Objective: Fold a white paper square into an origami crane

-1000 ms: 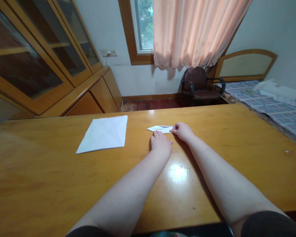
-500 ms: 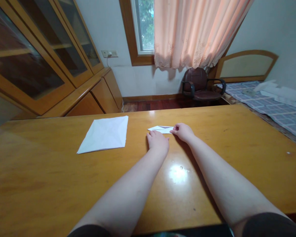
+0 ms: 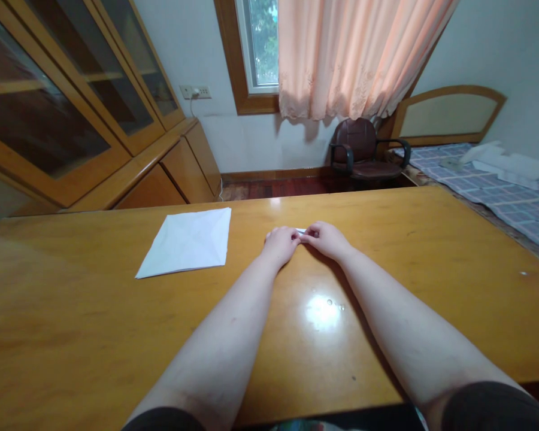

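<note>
A small folded piece of white paper (image 3: 301, 231) lies near the far side of the wooden table, mostly covered by my hands. My left hand (image 3: 282, 243) is closed over its left part, thumb and fingers pinching the near edge. From the other side my right hand (image 3: 326, 237) grips the paper's right part between thumb and fingertips. The two hands almost meet at the thumbs, and only a sliver of paper shows between them. To the left, a flat stack of white paper sheets (image 3: 186, 242) with faint diagonal creases rests on the tabletop.
The wooden table (image 3: 117, 347) spans the view. Beyond its far edge are a brown armchair (image 3: 357, 149) and a peach curtain (image 3: 341, 60). A glass-door cabinet (image 3: 117, 137) stands at left; a bed (image 3: 498, 179) with a checked cover stands at right.
My left hand has turned from lying over the paper's near edge to pinching it, close to my right hand. The right hand stays on the paper, which is now more hidden.
</note>
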`<state>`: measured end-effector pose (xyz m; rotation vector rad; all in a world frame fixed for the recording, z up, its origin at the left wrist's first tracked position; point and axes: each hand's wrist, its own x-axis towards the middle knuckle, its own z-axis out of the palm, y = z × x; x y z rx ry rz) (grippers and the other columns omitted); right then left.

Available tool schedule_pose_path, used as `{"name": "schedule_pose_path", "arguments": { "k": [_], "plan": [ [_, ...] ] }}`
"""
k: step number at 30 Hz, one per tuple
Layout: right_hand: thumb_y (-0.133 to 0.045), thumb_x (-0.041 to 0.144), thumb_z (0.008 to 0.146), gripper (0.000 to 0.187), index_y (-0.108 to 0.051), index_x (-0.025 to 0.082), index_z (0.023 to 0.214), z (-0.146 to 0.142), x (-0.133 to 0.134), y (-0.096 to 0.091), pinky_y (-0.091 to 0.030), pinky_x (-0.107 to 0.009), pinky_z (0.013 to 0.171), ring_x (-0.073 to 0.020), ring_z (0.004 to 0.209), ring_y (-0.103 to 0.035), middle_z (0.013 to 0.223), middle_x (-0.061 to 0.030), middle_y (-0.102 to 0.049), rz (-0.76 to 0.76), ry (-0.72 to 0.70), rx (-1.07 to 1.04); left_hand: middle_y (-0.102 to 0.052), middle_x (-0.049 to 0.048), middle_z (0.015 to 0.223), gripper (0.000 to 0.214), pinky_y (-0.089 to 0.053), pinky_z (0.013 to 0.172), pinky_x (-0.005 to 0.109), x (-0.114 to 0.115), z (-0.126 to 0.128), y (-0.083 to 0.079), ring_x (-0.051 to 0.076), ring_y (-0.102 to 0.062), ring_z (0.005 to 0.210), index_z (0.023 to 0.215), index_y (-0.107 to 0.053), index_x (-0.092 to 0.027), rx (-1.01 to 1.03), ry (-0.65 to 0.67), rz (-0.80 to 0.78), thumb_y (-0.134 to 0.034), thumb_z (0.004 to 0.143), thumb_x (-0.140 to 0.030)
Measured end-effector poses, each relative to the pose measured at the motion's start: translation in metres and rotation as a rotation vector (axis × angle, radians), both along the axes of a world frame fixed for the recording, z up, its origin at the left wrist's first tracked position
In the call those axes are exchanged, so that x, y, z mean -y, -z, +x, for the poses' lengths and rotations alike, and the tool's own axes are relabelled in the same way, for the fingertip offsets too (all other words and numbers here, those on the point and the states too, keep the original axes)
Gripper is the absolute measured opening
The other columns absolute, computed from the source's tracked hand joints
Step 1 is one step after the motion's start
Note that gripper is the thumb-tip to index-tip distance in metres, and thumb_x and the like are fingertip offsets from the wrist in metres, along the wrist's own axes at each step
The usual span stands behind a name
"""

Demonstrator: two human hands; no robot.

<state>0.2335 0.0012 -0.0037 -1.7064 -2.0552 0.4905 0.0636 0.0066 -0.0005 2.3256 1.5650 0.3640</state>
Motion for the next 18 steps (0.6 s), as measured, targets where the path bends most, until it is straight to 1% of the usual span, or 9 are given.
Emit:
{"name": "schedule_pose_path", "arguments": {
  "k": [2, 7, 13, 18],
  "plan": [
    [-0.063, 0.047, 0.078, 0.028, -0.068, 0.02, 0.075, -0.0012, 0.0008, 0.0012, -0.035, -0.023, 0.062, -0.0137, 0.069, -0.054, 0.078, -0.003, -0.065, -0.008, -0.022, -0.016, -0.069, 0.0043, 0.096, 0.024, -0.044, 0.085, 0.033, -0.002, 0.0007, 0.0034, 0.021, -0.059, 0.094, 0.091, -0.069, -0.025, 0.008, -0.005, 0.0, -0.05, 0.087, -0.039],
    [-0.064, 0.039, 0.078, 0.021, -0.067, 0.02, 0.072, -0.0014, -0.0009, 0.004, -0.034, -0.023, 0.06, -0.0135, 0.069, -0.053, 0.077, -0.0024, -0.064, -0.039, 0.021, 0.014, -0.069, 0.0042, 0.097, 0.019, -0.044, 0.085, 0.032, -0.0068, 0.0023, 0.0091, 0.02, -0.059, 0.094, 0.09, -0.069, -0.025, 0.001, -0.049, -0.018, -0.052, 0.087, -0.032],
    [-0.059, 0.038, 0.082, 0.022, -0.067, 0.019, 0.073, -0.0036, -0.0009, 0.0027, -0.032, -0.024, 0.059, -0.0139, 0.069, -0.053, 0.079, -0.0038, -0.064, -0.039, 0.029, 0.087, -0.068, 0.0044, 0.097, 0.019, -0.043, 0.085, 0.035, -0.0038, 0.0067, 0.0086, 0.022, -0.058, 0.094, 0.087, -0.068, -0.025, -0.045, -0.09, -0.002, -0.051, 0.088, -0.032],
    [-0.06, 0.038, 0.081, 0.022, -0.066, 0.019, 0.072, -0.0049, -0.0017, 0.0044, -0.032, -0.024, 0.06, -0.0139, 0.07, -0.053, 0.08, -0.0041, -0.063, -0.028, 0.043, 0.082, -0.068, 0.0049, 0.096, 0.021, -0.043, 0.085, 0.035, -0.0022, 0.0101, 0.0071, 0.022, -0.058, 0.094, 0.087, -0.068, -0.024, -0.067, -0.111, -0.008, -0.048, 0.089, -0.031]
  ]
}}
